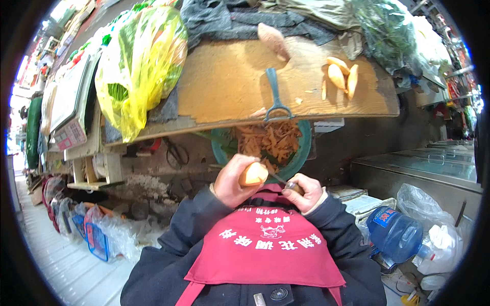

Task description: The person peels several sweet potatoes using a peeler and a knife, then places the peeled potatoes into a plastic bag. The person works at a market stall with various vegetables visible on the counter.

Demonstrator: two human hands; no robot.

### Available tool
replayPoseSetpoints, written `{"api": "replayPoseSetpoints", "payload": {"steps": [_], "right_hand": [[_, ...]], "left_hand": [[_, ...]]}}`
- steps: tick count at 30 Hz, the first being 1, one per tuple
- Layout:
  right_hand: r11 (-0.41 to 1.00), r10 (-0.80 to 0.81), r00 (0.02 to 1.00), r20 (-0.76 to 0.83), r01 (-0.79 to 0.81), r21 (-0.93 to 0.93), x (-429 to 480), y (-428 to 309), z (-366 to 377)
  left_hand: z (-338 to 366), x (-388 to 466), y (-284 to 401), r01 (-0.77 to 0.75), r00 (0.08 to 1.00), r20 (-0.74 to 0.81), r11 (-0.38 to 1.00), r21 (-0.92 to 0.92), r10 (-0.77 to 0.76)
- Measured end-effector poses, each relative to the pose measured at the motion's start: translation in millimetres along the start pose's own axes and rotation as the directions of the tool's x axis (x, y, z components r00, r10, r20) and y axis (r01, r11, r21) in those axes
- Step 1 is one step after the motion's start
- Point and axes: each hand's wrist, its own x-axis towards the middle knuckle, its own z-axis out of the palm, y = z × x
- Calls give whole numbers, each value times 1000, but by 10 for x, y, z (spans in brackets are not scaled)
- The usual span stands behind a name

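Observation:
My left hand (pixel 234 183) holds a peeled, orange-fleshed sweet potato (pixel 254 174) above the near edge of the wooden board. My right hand (pixel 305 192) grips a knife (pixel 294 187) by its handle, its thin blade pointing towards the sweet potato; whether they touch I cannot tell. Below the board's edge a teal basin (pixel 304 149) holds many orange-brown peelings (pixel 281 141). On the wooden board (pixel 226 84) lie a blue-grey Y-shaped peeler (pixel 274 93), an unpeeled sweet potato (pixel 273 40) and several peeled orange pieces (pixel 337 76) with small scraps near them.
A yellow plastic bag of greens (pixel 143 65) stands at the board's left, beside a flat scale-like device (pixel 71 95). Grey cloth (pixel 245 19) lies along the far edge. A clear bag of greens (pixel 386 34) is at far right. Below right lies a blue water bottle (pixel 396 233).

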Motion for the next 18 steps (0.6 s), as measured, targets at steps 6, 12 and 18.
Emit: {"api": "replayPoseSetpoints", "payload": {"steps": [6, 12, 18], "right_hand": [[819, -403, 888, -221, 242, -520, 74, 9, -170], [869, -185, 934, -307, 10, -495, -51, 284, -450], [980, -181, 833, -522, 106, -170, -190, 725, -944]], "left_hand": [[29, 106, 225, 186, 978, 113, 977, -104, -174], [113, 399, 480, 162, 971, 175, 986, 37, -166], [470, 1074, 949, -13, 1000, 24, 982, 187, 8]]}}
